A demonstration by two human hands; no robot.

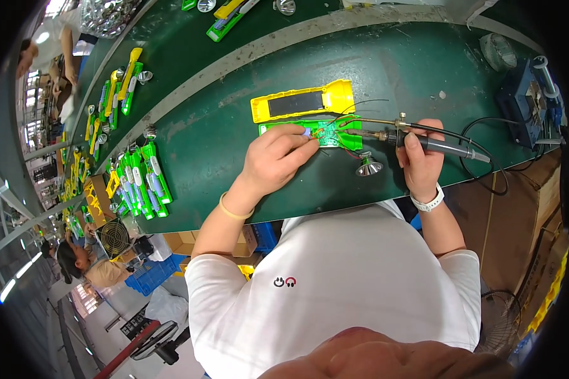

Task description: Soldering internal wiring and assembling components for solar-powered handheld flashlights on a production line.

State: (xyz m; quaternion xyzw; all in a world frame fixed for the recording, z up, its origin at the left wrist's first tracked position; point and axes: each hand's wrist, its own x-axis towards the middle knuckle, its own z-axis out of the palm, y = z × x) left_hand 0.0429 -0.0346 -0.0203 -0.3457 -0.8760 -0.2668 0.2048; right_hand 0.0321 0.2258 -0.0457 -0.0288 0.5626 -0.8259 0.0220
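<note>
A green flashlight half point(351, 141) lies open in front of me, with a small green circuit board point(327, 134) and thin wires inside. My left hand point(277, 158) covers its left part, the fingers closed and pressed down on it, fingertips beside the orange wires. My right hand point(422, 155) is wrapped round a soldering iron point(446, 148) with a thin metal feed tube along it. The iron's tip reaches left over the board's right end; whether it touches is too small to tell. A silver reflector lamp point(368, 167) lies just below, and a yellow flashlight half point(297, 101) just beyond.
Several green flashlight halves point(146, 180) stand grouped at left on the green table point(215, 126). More assemblies lie beyond the grey strip point(234, 66). A blue soldering station point(518, 95) sits at far right, its black cable looping near my right hand. People work at left.
</note>
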